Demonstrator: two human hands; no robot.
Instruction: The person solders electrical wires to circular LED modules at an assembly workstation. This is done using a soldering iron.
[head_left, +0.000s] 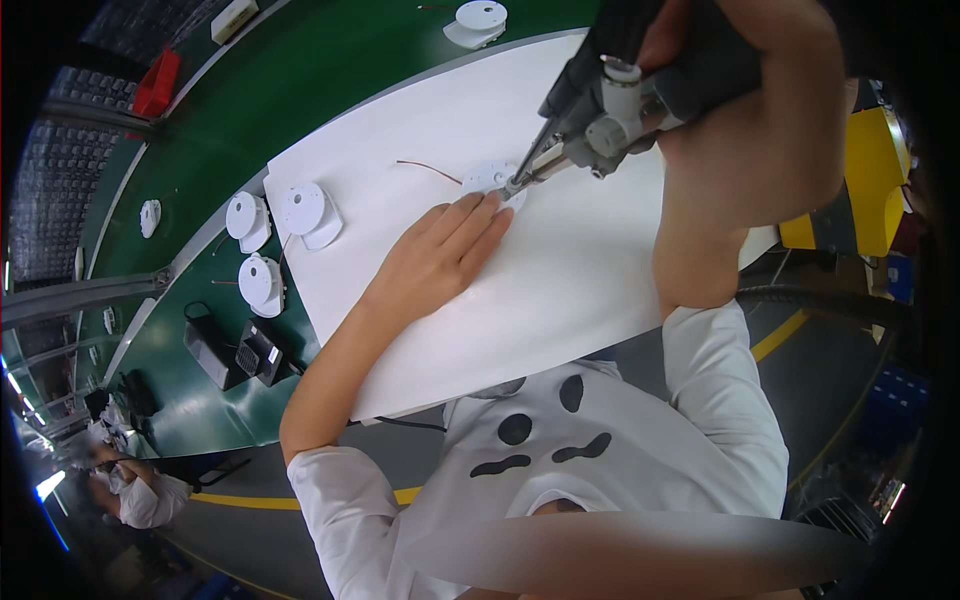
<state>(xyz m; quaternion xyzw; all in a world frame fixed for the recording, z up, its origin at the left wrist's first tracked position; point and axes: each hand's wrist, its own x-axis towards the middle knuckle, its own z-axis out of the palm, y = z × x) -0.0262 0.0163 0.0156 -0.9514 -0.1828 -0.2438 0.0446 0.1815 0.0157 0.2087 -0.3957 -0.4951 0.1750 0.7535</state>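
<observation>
While the left hand [440, 255] presses flat, the right hand [745, 110] grips the screwdriver [600, 110] slanting down-left.

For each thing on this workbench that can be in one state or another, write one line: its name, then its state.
Left hand: flat, fingertips pressing the small white disc.
Right hand: closed around the power screwdriver.
Power screwdriver: tilted, tip down on the disc.
Small white disc: lying flat on the white board.
Three white round parts: lying loose, untouched, at the board's left edge.
</observation>
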